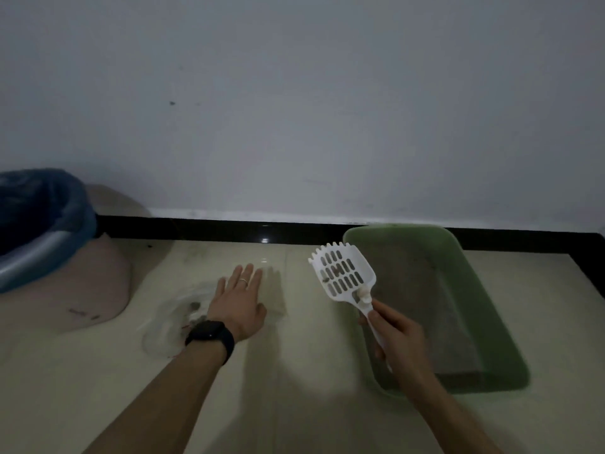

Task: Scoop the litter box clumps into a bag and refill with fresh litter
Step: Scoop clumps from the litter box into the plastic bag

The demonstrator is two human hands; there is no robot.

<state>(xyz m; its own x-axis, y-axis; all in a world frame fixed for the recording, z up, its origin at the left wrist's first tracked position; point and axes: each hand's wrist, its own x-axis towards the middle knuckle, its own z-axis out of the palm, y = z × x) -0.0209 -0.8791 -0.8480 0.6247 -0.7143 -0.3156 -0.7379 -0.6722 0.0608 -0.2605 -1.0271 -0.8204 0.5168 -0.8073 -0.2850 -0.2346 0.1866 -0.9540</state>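
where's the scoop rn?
Head view, right of centre: the white scoop is held by its handle in the right hand, its slotted head up at the left rim of the green litter box.

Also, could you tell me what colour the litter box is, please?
The litter box is translucent green, clearest in the head view.

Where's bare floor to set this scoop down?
Bare floor lies between the left hand and the litter box, and across the near foreground. Crowded on the left: the clear bag lies beside the pink bin.
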